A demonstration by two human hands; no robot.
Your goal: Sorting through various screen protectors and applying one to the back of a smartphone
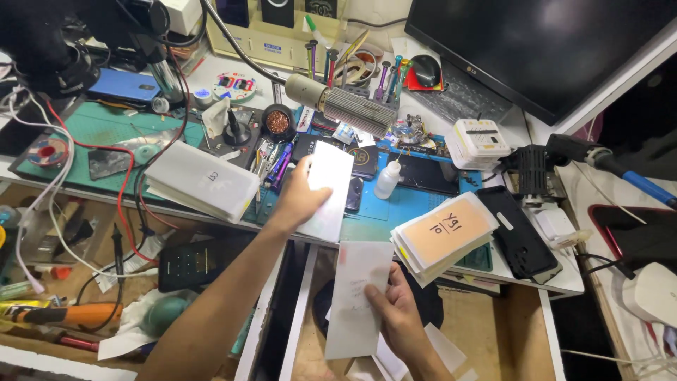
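Left hand: your left hand [300, 197] grips a white packet [326, 189] over the bench edge.
Right hand: your right hand [392, 310] pinches a white sleeve [356, 296] low, above the open drawer [493, 331].
Stack: the packet pile [443, 236] lies just right of both hands.

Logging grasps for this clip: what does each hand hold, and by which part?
Left hand: white packet, left edge. Right hand: white sleeve, lower right edge.

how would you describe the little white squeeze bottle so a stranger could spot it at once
Start at the blue work mat below the black monitor. The small squeeze bottle stands upright on it, just right of the white packet in the left hand. It is the only bottle among flat dark phones.
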